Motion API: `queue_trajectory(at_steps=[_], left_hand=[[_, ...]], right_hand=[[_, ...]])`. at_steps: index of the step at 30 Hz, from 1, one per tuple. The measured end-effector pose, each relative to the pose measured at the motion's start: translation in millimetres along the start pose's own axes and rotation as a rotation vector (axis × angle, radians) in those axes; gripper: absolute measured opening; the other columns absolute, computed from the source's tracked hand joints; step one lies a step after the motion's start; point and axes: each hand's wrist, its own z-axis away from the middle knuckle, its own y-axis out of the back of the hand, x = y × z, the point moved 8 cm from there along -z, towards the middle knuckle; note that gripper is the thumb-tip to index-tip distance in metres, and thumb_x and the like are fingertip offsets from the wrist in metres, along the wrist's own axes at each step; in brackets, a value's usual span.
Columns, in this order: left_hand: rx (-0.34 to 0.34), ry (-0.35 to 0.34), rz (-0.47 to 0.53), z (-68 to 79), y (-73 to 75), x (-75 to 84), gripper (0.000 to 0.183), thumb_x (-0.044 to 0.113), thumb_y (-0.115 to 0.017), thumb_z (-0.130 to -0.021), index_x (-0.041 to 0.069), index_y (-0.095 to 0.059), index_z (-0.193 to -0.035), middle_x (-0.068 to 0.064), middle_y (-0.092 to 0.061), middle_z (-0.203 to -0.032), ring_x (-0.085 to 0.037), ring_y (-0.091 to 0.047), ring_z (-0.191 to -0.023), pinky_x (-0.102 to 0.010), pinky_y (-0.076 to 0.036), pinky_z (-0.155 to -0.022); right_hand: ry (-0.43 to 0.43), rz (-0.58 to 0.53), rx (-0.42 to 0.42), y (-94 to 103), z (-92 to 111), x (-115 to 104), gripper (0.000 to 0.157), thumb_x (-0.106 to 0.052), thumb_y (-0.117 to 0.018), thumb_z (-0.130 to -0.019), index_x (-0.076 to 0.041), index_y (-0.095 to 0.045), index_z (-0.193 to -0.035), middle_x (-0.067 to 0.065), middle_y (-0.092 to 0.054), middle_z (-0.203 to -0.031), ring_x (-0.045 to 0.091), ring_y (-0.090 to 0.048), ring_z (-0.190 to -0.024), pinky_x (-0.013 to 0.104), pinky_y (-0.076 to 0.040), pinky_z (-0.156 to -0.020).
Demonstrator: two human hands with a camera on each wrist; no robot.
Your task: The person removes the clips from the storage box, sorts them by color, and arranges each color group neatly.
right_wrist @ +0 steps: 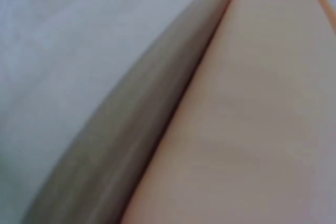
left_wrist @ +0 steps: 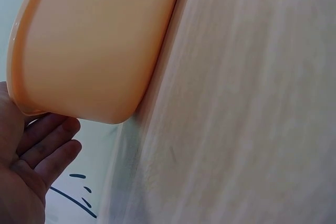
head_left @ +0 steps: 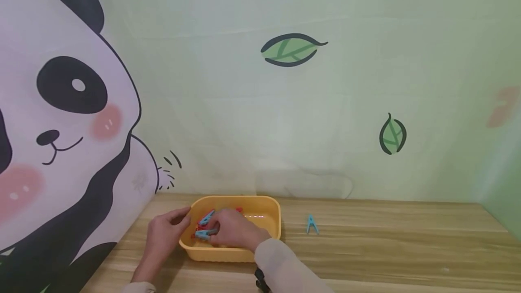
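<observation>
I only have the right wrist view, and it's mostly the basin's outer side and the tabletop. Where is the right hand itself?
Observer: The head view shows the right hand down inside the basin, by some red and blue clips; whether it pinches one, I can't tell.
Operator: Are there any clips outside the basin?
Observer: Yes, one blue clip lies on the tabletop, to the right of the basin.
Operator: And what's at the basin's left end?
Observer: The left hand; in the left wrist view, some of its fingers show extended outside the basin's wall.
</observation>
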Motion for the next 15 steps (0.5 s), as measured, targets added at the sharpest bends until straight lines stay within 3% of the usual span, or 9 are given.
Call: queue_trajectory(at_steps=[7,15], left_hand=[[0.011,0.006,-0.008,-0.2,-0.2,-0.1,0.030,0.011,-0.075,-0.098,-0.003,-0.076,-0.125,-0.020,-0.076,-0.119,-0.039,-0.071,-0.117,-0.050,-0.058,-0.099],[-0.010,0.028,-0.009,-0.4,-2.1,-1.2,0.031,0.009,-0.074,-0.099,-0.003,-0.074,-0.128,-0.021,-0.073,-0.125,-0.041,-0.068,-0.122,-0.050,-0.057,-0.101]], right_hand=[[-0.065,-0.165,0.057,22.6,11.9,7.5,0.024,-0.010,-0.083,-0.085,-0.006,-0.078,-0.108,-0.007,-0.070,-0.096,0.004,-0.061,-0.086,0.019,-0.055,-0.080],[-0.058,-0.203,0.167,50.0,34.6,12.4,0.026,-0.008,-0.081,-0.087,-0.002,-0.077,-0.112,0.000,-0.071,-0.103,0.017,-0.067,-0.096,0.022,-0.056,-0.084]])
